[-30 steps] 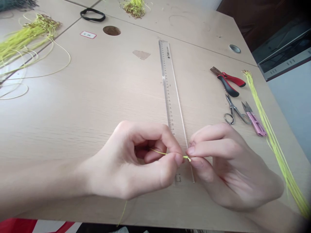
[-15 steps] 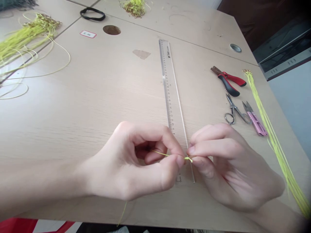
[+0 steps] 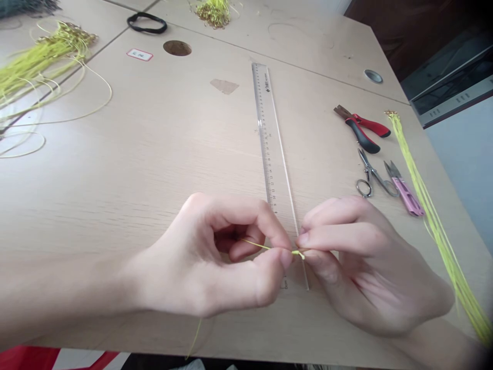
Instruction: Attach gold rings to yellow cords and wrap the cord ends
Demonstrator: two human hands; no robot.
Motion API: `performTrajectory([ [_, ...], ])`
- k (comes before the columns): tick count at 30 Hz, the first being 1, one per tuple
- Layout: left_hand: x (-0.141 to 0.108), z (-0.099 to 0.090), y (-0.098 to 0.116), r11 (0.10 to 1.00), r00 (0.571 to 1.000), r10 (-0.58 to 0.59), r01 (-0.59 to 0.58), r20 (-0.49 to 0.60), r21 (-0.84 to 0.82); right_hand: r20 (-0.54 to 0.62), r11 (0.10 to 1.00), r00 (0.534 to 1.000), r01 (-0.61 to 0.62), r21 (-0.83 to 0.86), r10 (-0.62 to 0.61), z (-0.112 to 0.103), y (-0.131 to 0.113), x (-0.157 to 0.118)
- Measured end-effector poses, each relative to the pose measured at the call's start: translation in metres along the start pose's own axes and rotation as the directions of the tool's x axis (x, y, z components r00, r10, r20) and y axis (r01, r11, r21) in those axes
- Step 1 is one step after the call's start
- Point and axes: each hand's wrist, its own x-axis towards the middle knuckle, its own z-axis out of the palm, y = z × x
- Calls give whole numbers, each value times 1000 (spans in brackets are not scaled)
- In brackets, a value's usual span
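A thin yellow cord (image 3: 254,243) runs through the palm of my left hand (image 3: 227,262), whose thumb and index finger pinch it. Between the fingertips of both hands a small knotted or wrapped bit of the cord shows, with a short pale end sticking out. My right hand (image 3: 362,267) is closed in a pinch at that end, thumb below and index finger above. Below my left wrist another stretch of cord hangs toward the table's front edge. Under the hands lies a clear ruler (image 3: 275,139), its near part partly covered by my fingers.
To the right lie red-and-black pliers (image 3: 364,128), scissors (image 3: 372,172), pink thread snips (image 3: 404,190) and a bundle of yellow cords (image 3: 427,205). More yellow cords (image 3: 42,56) are at the left. Farther back are a black band (image 3: 147,30), a table hole (image 3: 177,48) and a tape roll (image 3: 373,76).
Both hands keep almost the same place and pinch. The short cord end between the fingertips has shifted very slightly.
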Motion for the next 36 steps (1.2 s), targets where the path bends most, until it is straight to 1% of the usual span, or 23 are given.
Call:
performTrajectory([
  [6,0,0,-1,1000,1000,7,-7,-8,3,2,1000,1000,15,-5,-15,-1,1,0],
  [15,0,-1,0,1000,1000,-10,10,11,3,13,1000,1000,11,-15,-11,-1,0,1],
  [21,-1,0,-2,1000,1000,-3,3,-2,-5,20,1000,1000,14,-16,-14,-2,-1,-1],
  [33,0,0,-2,1000,999,-31,31,6,-5,15,1000,1000,12,-19,-12,-2,0,0],
  [36,1,0,-2,999,999,-34,34,3,0,32,1000,999,9,-8,-9,-2,0,-1],
])
